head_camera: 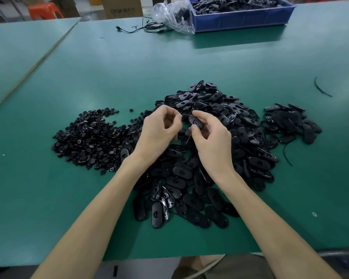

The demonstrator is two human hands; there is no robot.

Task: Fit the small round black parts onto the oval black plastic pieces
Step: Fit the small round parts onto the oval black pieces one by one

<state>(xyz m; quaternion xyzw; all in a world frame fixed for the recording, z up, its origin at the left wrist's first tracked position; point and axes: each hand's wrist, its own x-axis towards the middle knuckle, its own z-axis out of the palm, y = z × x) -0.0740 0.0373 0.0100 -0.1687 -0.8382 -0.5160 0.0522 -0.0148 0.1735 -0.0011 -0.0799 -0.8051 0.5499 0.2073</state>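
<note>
Right hand [208,133]: pinching one oval piece [195,121] between thumb and forefinger, held up above the heap, just clear of the parts below
Left hand [161,127]: fingers curled with thumb and fingertips drawn together near the oval piece; it looks to be pinching a small round part, but the part itself is too hidden to be sure
Oval piece, heading: long axis runs from upper left to lower right in the head view, roughly diagonal to the desk edge; its flat face with the notch-like opening is turned up toward the camera
Small round parts [93,137]: a loose pile on the desk [129,63] to the left of the hands
Oval pieces heap [220,125]: spread under and to the right of both hands, lying at every angle, with a smaller cluster well apart further right
Step in hand: bringing the round part to the opening in the held oval, by my reading
Doing it well: keep the oval gripped by its ends so the opening stays uncovered; bring the round part square to the face, not tilted; seat it with a straight press of the thumb, then check it sits flush
Risk: a tilted part may jam or pop out and get lost among the pile
</note>
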